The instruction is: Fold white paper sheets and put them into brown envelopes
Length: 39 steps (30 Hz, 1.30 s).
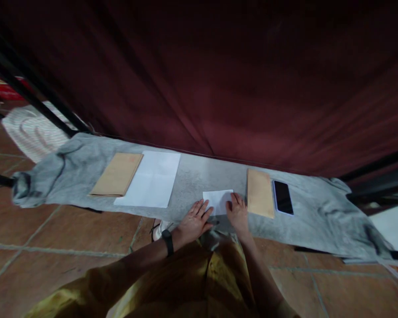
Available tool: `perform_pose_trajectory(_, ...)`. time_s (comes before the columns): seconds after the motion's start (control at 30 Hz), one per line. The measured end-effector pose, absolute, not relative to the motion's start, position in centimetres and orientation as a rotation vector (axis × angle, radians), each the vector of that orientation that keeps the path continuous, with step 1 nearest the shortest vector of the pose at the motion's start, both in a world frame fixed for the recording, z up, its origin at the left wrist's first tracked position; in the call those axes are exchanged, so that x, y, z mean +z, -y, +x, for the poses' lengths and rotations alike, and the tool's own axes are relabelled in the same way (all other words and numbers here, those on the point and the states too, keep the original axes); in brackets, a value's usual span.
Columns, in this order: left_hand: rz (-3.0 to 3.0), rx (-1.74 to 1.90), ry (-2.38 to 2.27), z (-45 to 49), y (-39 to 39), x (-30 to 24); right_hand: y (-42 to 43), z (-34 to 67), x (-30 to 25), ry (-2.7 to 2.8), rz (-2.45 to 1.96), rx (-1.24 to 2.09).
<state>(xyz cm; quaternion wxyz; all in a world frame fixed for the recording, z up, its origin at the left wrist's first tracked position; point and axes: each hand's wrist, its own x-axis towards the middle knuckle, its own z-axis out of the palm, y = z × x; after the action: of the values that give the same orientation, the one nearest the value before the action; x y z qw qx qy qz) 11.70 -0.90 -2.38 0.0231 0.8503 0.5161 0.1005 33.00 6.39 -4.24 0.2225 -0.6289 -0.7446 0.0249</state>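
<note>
A small white sheet of paper (pixel 220 199), perhaps folded, lies on the grey cloth (pixel 199 170) close to my body. Flat against its left edge rests my left hand (pixel 194 220), fingers spread and a dark watch on the wrist. My right hand (pixel 238 214) lies on the paper's right side, with its fingers stretched forward and the thumb a little apart. Just right of that hand is a brown envelope-like paper (pixel 260 192). Farther left, a larger white sheet (pixel 155 176) is partly covered by a stack of folded brown paper (pixel 119 174).
A phone (pixel 283 197) lies face up beyond the right brown paper. Behind the narrow cloth-covered surface hangs a dark red curtain (pixel 205 97). Dark metal bars (pixel 36 95) stand at the left end, near a striped cloth (pixel 40 130). Tiled floor (pixel 69 238) shows below.
</note>
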Motion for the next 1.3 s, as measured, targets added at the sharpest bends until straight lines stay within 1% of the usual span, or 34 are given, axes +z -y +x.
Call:
perform_pose_trajectory(0.13, 2.583, 0.307, -1.685, 12.2, 0.0, -2.2, -7.7, 33.1, -3.4, 1.968, -1.802, 0.147)
perform_pose_trajectory(0.33, 2.613, 0.238, -1.68, 11.5, -1.1, -1.8, -8.0, 33.3, -3.2, 1.921, -1.854, 0.217)
perform_pose_trajectory(0.47, 2.615, 0.249, -1.69, 11.2, -1.4, -1.9, -7.5, 33.2, -3.0, 1.91, -1.835, 0.146)
perform_pose_trajectory(0.57, 2.64, 0.281, -1.678, 11.5, -1.6, -2.0, -7.1, 32.5, -2.8, 1.969, -1.74, 0.082)
perform_pose_trajectory(0.77, 2.602, 0.43, -1.761, 13.5, -2.9, -2.2, -6.6, 30.6, -3.4, 2.178, -1.547, 0.093)
perform_pose_trajectory(0.9, 2.557, 0.439, -1.81, 14.0, -3.7, -2.8, -6.2, 30.4, -4.0, 2.219, -1.56, 0.085)
perform_pose_trajectory(1.07, 2.536, 0.504, -1.809, 13.8, -3.9, -3.7, -5.8, 30.5, -4.5, 2.253, -1.646, -0.019)
perform_pose_trajectory(1.3, 2.492, 0.482, -1.828, 14.2, -3.8, -3.4, -5.4, 30.2, -4.5, 2.241, -1.758, -0.072)
